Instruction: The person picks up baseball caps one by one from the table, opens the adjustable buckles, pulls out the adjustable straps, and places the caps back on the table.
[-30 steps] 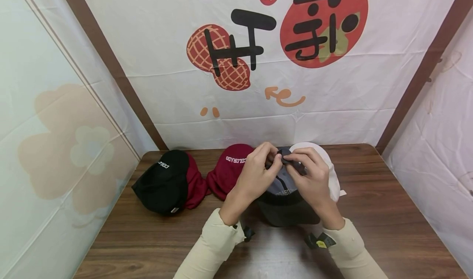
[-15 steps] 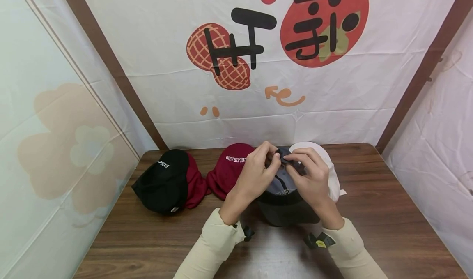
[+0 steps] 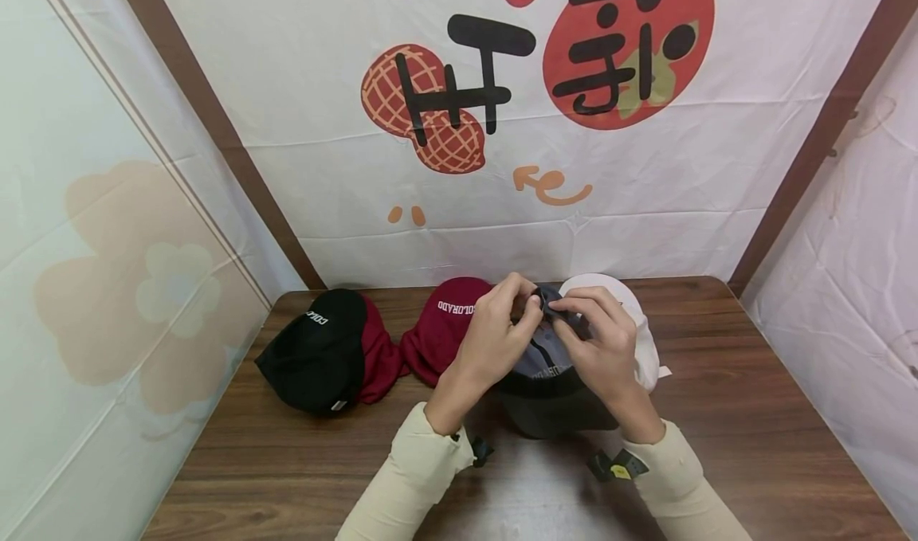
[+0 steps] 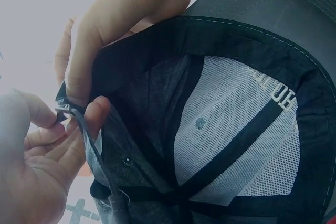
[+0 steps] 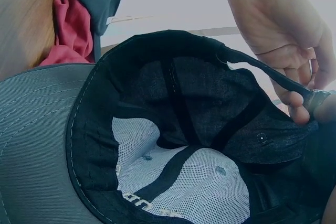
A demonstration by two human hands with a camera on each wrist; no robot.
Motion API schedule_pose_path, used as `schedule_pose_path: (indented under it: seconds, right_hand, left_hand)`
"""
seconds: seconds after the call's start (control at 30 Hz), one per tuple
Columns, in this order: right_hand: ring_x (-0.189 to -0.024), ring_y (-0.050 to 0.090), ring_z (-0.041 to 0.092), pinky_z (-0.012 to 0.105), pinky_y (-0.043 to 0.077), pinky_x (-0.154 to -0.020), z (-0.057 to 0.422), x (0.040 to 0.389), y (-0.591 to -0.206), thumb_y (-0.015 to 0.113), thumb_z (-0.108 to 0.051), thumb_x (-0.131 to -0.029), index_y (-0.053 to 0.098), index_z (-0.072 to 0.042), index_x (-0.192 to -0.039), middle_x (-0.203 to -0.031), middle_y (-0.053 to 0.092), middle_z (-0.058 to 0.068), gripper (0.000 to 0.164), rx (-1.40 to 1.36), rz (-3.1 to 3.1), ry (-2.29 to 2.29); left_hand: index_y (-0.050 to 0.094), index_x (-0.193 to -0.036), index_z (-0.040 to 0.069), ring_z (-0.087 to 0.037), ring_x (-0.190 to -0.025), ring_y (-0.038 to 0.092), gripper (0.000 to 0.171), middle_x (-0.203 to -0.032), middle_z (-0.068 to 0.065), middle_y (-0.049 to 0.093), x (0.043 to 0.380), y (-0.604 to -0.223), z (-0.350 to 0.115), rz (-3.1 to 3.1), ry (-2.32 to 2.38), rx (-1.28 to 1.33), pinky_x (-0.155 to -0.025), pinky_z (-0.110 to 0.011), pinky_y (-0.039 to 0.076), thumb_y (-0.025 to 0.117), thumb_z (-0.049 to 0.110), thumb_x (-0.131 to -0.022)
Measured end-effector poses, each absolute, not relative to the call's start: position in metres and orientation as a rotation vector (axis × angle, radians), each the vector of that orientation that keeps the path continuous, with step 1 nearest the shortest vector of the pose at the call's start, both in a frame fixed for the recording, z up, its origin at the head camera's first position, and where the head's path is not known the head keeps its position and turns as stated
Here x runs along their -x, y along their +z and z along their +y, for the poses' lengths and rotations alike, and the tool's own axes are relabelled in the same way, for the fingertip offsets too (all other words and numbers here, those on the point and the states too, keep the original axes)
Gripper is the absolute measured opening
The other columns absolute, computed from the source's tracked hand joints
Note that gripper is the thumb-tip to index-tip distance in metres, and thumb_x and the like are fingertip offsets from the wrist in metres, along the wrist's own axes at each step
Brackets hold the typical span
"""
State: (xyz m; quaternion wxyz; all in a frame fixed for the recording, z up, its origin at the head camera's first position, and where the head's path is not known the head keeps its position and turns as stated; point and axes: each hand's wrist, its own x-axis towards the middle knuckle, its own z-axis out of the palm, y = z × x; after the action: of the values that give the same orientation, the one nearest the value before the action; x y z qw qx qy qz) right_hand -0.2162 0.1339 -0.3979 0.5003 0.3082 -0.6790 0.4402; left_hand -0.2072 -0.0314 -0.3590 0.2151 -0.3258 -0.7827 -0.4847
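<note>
A dark grey baseball cap [image 3: 555, 415] is upside down, its brim towards me and its inside facing up. White mesh panels [image 4: 210, 98] and a black sweatband [image 4: 252, 40] line it. At its back edge, my left hand [image 3: 495, 330] pinches the adjusting strap [image 5: 273, 74] by a small metal buckle [image 4: 64, 109]. From the other side my right hand [image 3: 606, 338] pinches the same strap between thumb and fingers. The strap's loose end [image 4: 97, 156] hangs past the buckle in the left wrist view.
Left of the cap lie a maroon cap [image 3: 448, 318] lettered COLORADO and a black cap [image 3: 323, 366] partly over maroon cloth [image 3: 378, 358]. Behind my right hand is a white cap [image 3: 649, 350]. All are on a wooden table [image 3: 731, 413] against a printed white curtain [image 3: 315, 182].
Both hands keep hold of the strap and have shifted very slightly left with the cap. The small piece at the fingertips has turned a little; the other caps have not moved.
</note>
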Motion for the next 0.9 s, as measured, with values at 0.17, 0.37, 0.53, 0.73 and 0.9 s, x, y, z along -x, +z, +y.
schedule_pose_path:
  seconds: [0.17, 0.37, 0.53, 0.73, 0.9]
  right_hand:
    - [-0.061, 0.048, 0.018, 0.024, 0.038, -0.053, 0.133, 0.215, -0.397, 0.076, 0.009, -0.073, 0.075, -0.002, -0.089, -0.088, 0.067, 0.014, 0.019, -0.743, -1.634, 1.068]
    - [-0.06, 0.049, 0.019, 0.024, 0.037, -0.052, 0.133, 0.214, -0.397, 0.076, 0.01, -0.072, 0.074, -0.001, -0.089, -0.088, 0.067, 0.015, 0.02, -0.747, -1.621, 1.073]
    - [-0.062, 0.05, 0.019, 0.024, 0.038, -0.052, 0.133, 0.213, -0.397, 0.074, 0.01, -0.072, 0.074, 0.0, -0.087, -0.086, 0.066, 0.015, 0.019, -0.728, -1.603, 1.087]
    - [-0.066, 0.053, 0.02, 0.022, 0.04, -0.053, 0.135, 0.213, -0.396, 0.072, 0.011, -0.071, 0.073, 0.001, -0.086, -0.084, 0.066, 0.015, 0.018, -0.714, -1.587, 1.116]
    - [-0.067, 0.054, 0.019, 0.022, 0.04, -0.052, 0.137, 0.214, -0.395, 0.073, 0.011, -0.071, 0.074, 0.001, -0.086, -0.085, 0.066, 0.015, 0.019, -0.693, -1.603, 1.129]
  left_hand:
    - [0.057, -0.098, 0.005, -0.01, -0.071, 0.067, 0.006, -0.091, -0.006, 0.062, 0.207, -0.36, -0.031, -2.148, -1.399, 0.91, -0.068, -0.018, 0.056, 0.051, 0.008, -0.098]
    - [0.058, -0.096, 0.007, -0.006, -0.073, 0.063, 0.005, -0.089, -0.004, 0.061, 0.207, -0.361, -0.031, -2.13, -1.353, 0.877, -0.068, -0.018, 0.055, 0.053, 0.007, -0.096]
    - [0.059, -0.094, 0.005, -0.007, -0.073, 0.065, 0.005, -0.088, -0.006, 0.063, 0.21, -0.36, -0.032, -2.103, -1.365, 0.831, -0.065, -0.018, 0.055, 0.053, 0.005, -0.095]
    - [0.058, -0.092, 0.006, -0.008, -0.067, 0.064, 0.004, -0.084, -0.005, 0.062, 0.214, -0.356, -0.042, -2.104, -1.425, 0.75, -0.064, -0.02, 0.056, 0.055, 0.006, -0.094]
    - [0.058, -0.094, 0.006, -0.011, -0.067, 0.067, 0.004, -0.086, -0.006, 0.064, 0.215, -0.355, -0.045, -2.111, -1.501, 0.79, -0.068, -0.023, 0.059, 0.057, 0.01, -0.097]
